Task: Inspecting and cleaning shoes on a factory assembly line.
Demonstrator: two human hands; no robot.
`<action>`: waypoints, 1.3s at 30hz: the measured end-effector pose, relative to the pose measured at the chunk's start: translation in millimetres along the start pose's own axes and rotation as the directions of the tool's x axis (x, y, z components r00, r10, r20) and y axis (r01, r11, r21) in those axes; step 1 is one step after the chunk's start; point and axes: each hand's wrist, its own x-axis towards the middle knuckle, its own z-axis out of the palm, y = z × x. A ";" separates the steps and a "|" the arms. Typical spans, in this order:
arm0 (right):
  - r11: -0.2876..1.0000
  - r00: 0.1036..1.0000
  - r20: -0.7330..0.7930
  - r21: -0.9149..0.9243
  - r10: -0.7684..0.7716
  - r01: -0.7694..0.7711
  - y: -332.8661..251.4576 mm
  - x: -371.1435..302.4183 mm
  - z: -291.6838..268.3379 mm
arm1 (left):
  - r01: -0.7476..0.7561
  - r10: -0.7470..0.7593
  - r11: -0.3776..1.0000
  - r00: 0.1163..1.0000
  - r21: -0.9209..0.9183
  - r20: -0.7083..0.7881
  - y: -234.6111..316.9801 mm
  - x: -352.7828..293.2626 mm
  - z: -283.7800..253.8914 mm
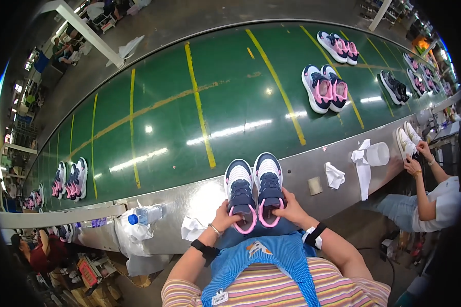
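Note:
A pair of navy, white and pink sneakers stands side by side at the metal edge in front of me, toes pointing away. My left hand (224,218) is closed on the heel of the left sneaker (239,187), its thumb at the pink collar. On the other side my right hand (292,210) grips the right sneaker (269,179) by its heel, the thumb reaching into the opening. The fingers on the outer sides are partly hidden. Both wrists wear dark bands.
A green conveyor belt (230,102) with yellow lines carries similar sneakers (324,89) and black shoes (393,87). On the metal ledge lie a water bottle (147,215), white cloths (335,175), a beige block (315,186) and a plastic cup (378,154). At right, a co-worker's hands (417,158) handle white shoes.

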 end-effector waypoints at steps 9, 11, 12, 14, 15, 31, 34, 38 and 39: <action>0.917 0.966 0.219 0.397 -0.135 0.038 -28.3 -31.0 -20.1 | -0.241 0.247 0.969 0.952 -0.056 0.181 15.9 -38.7 11.5; 0.948 0.961 0.190 0.284 -0.202 0.143 -26.2 -35.9 -23.9 | -0.313 0.305 0.949 0.937 0.023 0.172 16.3 -42.1 12.3; 0.957 0.948 0.171 0.160 -0.269 0.242 -26.0 -38.7 -24.4 | -0.382 0.363 0.919 0.917 0.098 0.167 16.2 -43.7 12.4; 0.959 0.957 0.122 0.140 -0.263 0.245 -34.6 -45.4 -25.5 | -0.383 0.366 0.912 0.922 0.149 0.125 26.4 -52.1 16.6; 0.960 0.955 0.107 0.064 -0.277 0.271 -36.4 -47.4 -27.0 | -0.384 0.375 0.902 0.923 0.199 0.085 32.2 -56.8 18.7; 0.986 0.940 0.311 0.123 -0.143 0.109 -43.5 -47.5 -34.0 | -0.350 0.325 0.917 0.934 0.193 0.147 25.0 -64.3 -7.4; 0.986 0.923 0.375 0.163 -0.086 0.026 -50.1 -45.1 -35.9 | -0.348 0.325 0.923 0.933 0.162 0.155 21.8 -63.8 -11.5; 0.986 0.906 0.420 0.164 -0.047 -0.025 -57.1 -40.8 -36.4 | -0.337 0.316 0.937 0.931 0.093 0.183 22.9 -64.5 -13.3; 0.971 0.898 0.436 0.234 -0.066 -0.042 -59.9 -39.8 -35.2 | -0.345 0.343 0.939 0.926 -0.012 0.156 23.5 -66.1 -11.4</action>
